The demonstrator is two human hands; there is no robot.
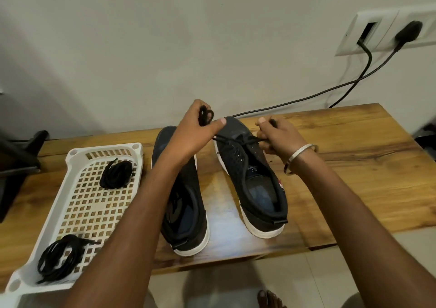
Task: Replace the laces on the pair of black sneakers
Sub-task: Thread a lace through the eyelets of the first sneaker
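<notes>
Wooden worktop [342, 156] carries it all. On its left side sits a white perforated tray [77, 211] with two coiled black lace bundles, one at the far end [116, 174] and one at the near corner [60, 258]. Two black sneakers stand side by side, toes to the wall: left sneaker [188, 213] and right sneaker [254, 180]. Over the right one's toe, the left hand [195, 130] has fingers curled, pinching a looped lace [206, 116]. The right hand [277, 135] pinches the other end, fingers bunched.

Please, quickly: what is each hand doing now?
Left hand: pinches the thin black shoelace.
Right hand: grips the same lace's other end.
</notes>
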